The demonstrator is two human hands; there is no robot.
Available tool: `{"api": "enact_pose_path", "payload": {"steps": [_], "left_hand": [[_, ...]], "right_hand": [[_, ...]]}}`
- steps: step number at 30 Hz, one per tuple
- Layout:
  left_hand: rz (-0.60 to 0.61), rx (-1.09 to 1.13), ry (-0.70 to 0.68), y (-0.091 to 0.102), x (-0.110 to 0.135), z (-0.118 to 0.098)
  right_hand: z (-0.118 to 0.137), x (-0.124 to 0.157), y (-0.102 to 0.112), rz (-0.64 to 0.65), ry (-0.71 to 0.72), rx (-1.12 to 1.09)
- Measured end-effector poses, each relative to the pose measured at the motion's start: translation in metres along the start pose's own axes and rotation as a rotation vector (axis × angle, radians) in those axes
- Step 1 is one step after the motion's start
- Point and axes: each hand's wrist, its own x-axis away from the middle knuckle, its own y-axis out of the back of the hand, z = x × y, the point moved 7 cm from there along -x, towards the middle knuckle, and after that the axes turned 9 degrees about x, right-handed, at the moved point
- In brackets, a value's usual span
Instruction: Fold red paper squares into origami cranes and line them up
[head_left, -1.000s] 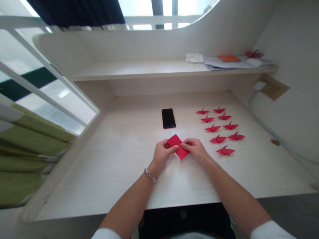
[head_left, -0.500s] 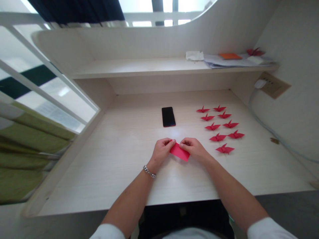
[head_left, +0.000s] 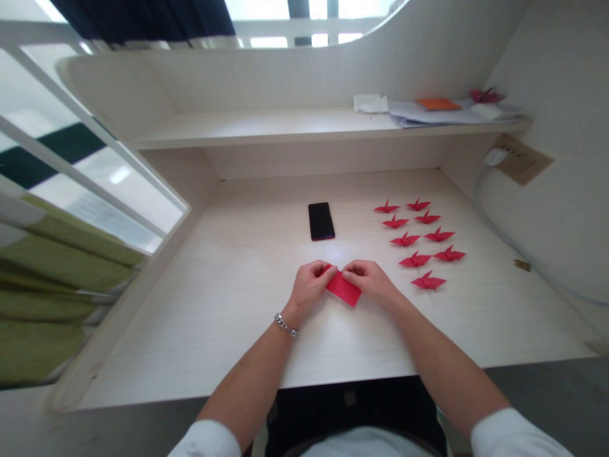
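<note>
A folded piece of red paper (head_left: 343, 289) lies low over the pale wooden desk (head_left: 228, 304), held between both hands. My left hand (head_left: 309, 287), with a chain bracelet on its wrist, pinches the paper's left end. My right hand (head_left: 371, 282) pinches its upper right edge. The fingers of both hands are closed on the paper.
Several red paper cranes (head_left: 417, 240) stand in two rows to the right of my hands. A black phone (head_left: 321, 221) lies face up behind them. The shelf (head_left: 285, 130) above carries papers, an orange pad (head_left: 438, 104) and another red crane (head_left: 485, 96). A cable (head_left: 514, 244) runs from a wall socket (head_left: 521, 159).
The red paper, a wider sheet a second ago, has been folded down into a narrower strip. Both hands have stayed on it, close together.
</note>
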Motion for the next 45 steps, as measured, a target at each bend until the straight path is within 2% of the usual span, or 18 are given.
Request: {"api": "enact_pose_path", "payload": {"steps": [5, 7, 12, 15, 18, 20, 22, 25, 27, 30, 32, 35, 37, 39, 40, 42, 44, 45], "left_hand": [[0.000, -0.091, -0.042, -0.002, 0.001, -0.001], [-0.064, -0.071, -0.050, 0.007, 0.000, -0.002], [-0.300, 0.057, -0.068, 0.046, -0.004, -0.003], [-0.349, 0.143, -0.065, 0.052, -0.004, -0.001], [-0.297, 0.183, -0.051, 0.039, -0.004, 0.001], [-0.262, 0.209, -0.041, 0.031, -0.004, 0.001], [-0.209, 0.202, -0.031, 0.026, -0.003, 0.000], [-0.102, 0.055, -0.041, 0.024, -0.002, -0.005], [-0.017, -0.090, -0.068, 0.020, 0.000, -0.010], [0.116, -0.260, -0.082, 0.013, 0.004, -0.014], [0.167, -0.343, -0.072, 0.016, 0.003, -0.014], [0.171, -0.408, -0.038, 0.033, -0.001, -0.013], [0.107, -0.385, -0.017, 0.047, -0.004, -0.013], [0.015, -0.280, -0.005, 0.054, -0.006, -0.015], [0.022, -0.216, 0.005, 0.049, -0.005, -0.014], [0.126, -0.134, 0.026, 0.029, -0.003, -0.012], [0.201, -0.097, 0.049, 0.011, -0.001, -0.007], [0.173, -0.071, 0.063, 0.008, -0.001, -0.005]], "right_hand": [[0.004, -0.001, -0.002, -0.020, -0.001, 0.104], [0.004, 0.000, 0.000, -0.028, -0.010, 0.114], [-0.010, 0.005, 0.015, -0.005, -0.088, 0.023], [-0.016, 0.004, 0.028, -0.112, -0.122, -0.052], [-0.008, -0.001, 0.028, -0.172, -0.045, -0.024], [-0.002, -0.007, 0.019, -0.107, -0.007, -0.013], [0.001, -0.013, 0.015, -0.074, -0.026, 0.064], [0.014, -0.017, 0.017, -0.070, 0.040, 0.314], [0.025, -0.018, 0.014, -0.015, 0.129, 0.468], [0.029, -0.018, 0.010, 0.046, 0.168, 0.542], [0.023, -0.019, 0.015, 0.039, 0.133, 0.532], [0.011, -0.020, 0.031, 0.008, 0.075, 0.482], [0.006, -0.019, 0.043, -0.033, 0.041, 0.453], [0.005, -0.017, 0.046, -0.027, 0.024, 0.435], [0.006, -0.016, 0.043, -0.006, 0.028, 0.426], [0.011, -0.015, 0.032, 0.023, 0.071, 0.391], [0.015, -0.016, 0.023, 0.002, 0.103, 0.276], [0.014, -0.017, 0.022, -0.043, 0.090, 0.177]]}}
